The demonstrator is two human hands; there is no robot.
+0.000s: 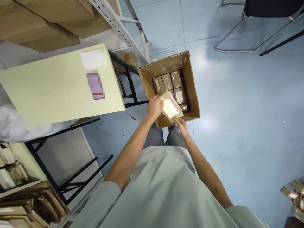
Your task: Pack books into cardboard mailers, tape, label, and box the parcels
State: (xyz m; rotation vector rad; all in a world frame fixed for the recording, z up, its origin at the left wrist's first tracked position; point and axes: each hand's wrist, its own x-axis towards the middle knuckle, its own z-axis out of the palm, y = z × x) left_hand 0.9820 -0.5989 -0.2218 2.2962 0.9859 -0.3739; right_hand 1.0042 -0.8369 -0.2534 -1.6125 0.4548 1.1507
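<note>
A small cardboard box (175,102) with a white label and clear, yellowish tape is held between my two hands, tilted over a large open carton (195,91). My left hand (155,108) grips its left end, fingers bent over the edge. At the lower right corner, my right hand (182,127) pinches it between thumb and fingers. Inside the large carton, several similar taped small boxes (176,79) stand in rows; some are partly hidden beneath the held one. The carton is in front of my legs.
To the left is a pale yellow table (59,91) with a white paper (92,58) and a blurred purple item (95,85). A metal shelf post (121,28) rises beyond the carton. A chair (251,31) stands far right; small boxes (296,190) lie lower right.
</note>
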